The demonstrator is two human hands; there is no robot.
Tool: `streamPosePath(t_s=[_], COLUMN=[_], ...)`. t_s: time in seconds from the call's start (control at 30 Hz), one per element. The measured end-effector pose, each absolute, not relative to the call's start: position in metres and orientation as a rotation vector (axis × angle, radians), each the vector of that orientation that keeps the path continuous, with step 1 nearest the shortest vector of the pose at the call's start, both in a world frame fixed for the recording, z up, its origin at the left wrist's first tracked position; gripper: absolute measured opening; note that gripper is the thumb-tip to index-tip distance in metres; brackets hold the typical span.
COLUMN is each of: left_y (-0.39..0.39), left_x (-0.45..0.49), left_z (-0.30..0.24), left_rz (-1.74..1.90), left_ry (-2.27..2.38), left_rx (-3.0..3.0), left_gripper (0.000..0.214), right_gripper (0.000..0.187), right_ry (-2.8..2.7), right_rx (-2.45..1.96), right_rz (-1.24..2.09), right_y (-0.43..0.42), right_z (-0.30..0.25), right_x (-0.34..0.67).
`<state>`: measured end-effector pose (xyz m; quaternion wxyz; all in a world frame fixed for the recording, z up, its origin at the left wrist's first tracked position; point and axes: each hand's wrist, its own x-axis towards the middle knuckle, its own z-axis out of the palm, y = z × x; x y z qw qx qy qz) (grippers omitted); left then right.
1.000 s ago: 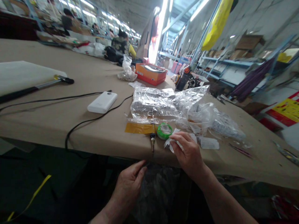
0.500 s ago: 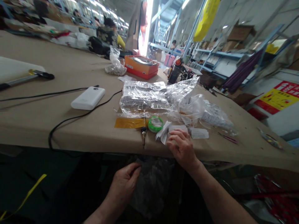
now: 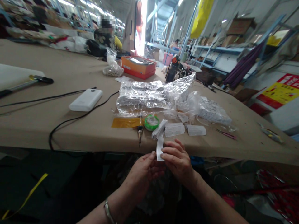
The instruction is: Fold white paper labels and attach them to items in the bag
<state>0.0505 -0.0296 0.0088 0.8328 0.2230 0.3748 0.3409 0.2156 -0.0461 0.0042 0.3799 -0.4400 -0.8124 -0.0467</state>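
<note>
A narrow white paper label (image 3: 159,146) hangs between my hands just in front of the table edge. My right hand (image 3: 178,158) pinches its right side with the fingertips. My left hand (image 3: 144,169) has its thumb at the label's lower left edge, its other fingers curled below. Just beyond lie a fanned bundle of white labels (image 3: 159,129), a wider stack of printed labels (image 3: 174,129) and a smaller stack (image 3: 196,130). To their left are a green-rimmed round container (image 3: 151,123) and a pen-like tool with a metal tip (image 3: 140,136), which points toward me.
Clear plastic bags (image 3: 142,98) spread behind the labels. A white power bank (image 3: 86,100) and black cable (image 3: 70,119) lie left. Pink tweezers (image 3: 226,134) and pliers (image 3: 271,133) lie right. An orange box (image 3: 139,67) and a dark bottle (image 3: 172,69) stand farther back.
My right hand has come back from the label stack toward me, bringing a white label. My left hand has moved up and right to meet it. The view has shifted slightly.
</note>
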Motion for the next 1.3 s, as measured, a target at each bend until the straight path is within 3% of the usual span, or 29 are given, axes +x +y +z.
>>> streamPosePath(t_s=[0.2,0.37,0.5,0.77,0.97,1.3], left_y=[-0.023,-0.028,-0.031,-0.028,-0.024,-0.03], left_x=[0.068,0.064,0.061,0.06,0.059,0.059], left_z=[0.019,0.02,0.018,0.018,0.019,0.01], left_rz=[0.761,0.689,0.655,0.584,0.581,0.646], left_ry=[0.758,0.92,0.964,1.011,0.89,0.724], left_rx=[0.361,0.45,0.488,0.504,0.42,0.338], left_gripper=[0.005,0.009,0.009,0.01,0.011,0.009], right_gripper=[0.026,0.048,0.036,0.012,0.012,0.011], right_ry=[-2.169,-2.035,-2.102,-1.869,-1.918,-2.26], right_rx=[-1.081,-1.577,-1.695,-1.366,-1.087,-0.964], right_rz=[-0.054,-0.19,-0.283,-0.166,0.109,0.003], right_y=[-0.063,-0.035,-0.027,-0.03,-0.055,-0.076], right_z=[0.009,0.012,0.005,-0.01,-0.002,-0.007], right_x=[0.218,0.239,0.247,0.261,0.236,0.212])
